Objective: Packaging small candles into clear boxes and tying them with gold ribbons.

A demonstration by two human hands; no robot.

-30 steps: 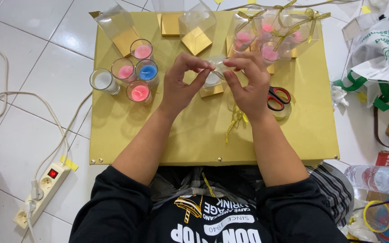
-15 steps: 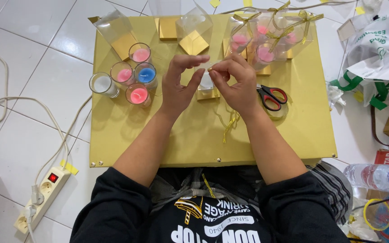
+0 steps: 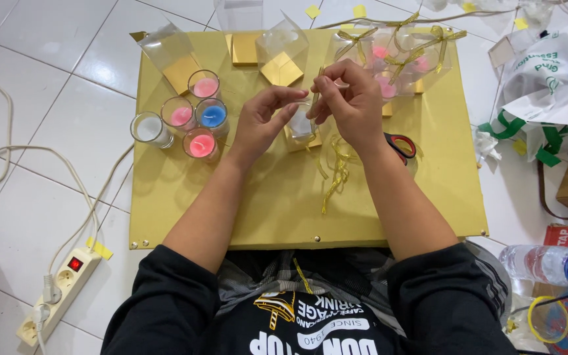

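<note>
Power strip [image 3: 54,289], one, lying on the floor at 8 o'clock, its far end cut off. Candle glasses [image 3: 189,118], five, standing at 10 o'clock on the gold board [image 3: 284,210]: three pink, one blue, one white. Left hand [image 3: 263,121] is pinching beside a small clear box [image 3: 300,125] at centre. Right hand [image 3: 353,105] is gripping gold ribbon [image 3: 336,167] above that box; the ribbon's tail is trailing toward 6 o'clock. Scissors [image 3: 402,146], one pair, half hidden behind the right wrist. Wrapped boxes [image 3: 396,56], count unclear, sitting at 1 o'clock.
</note>
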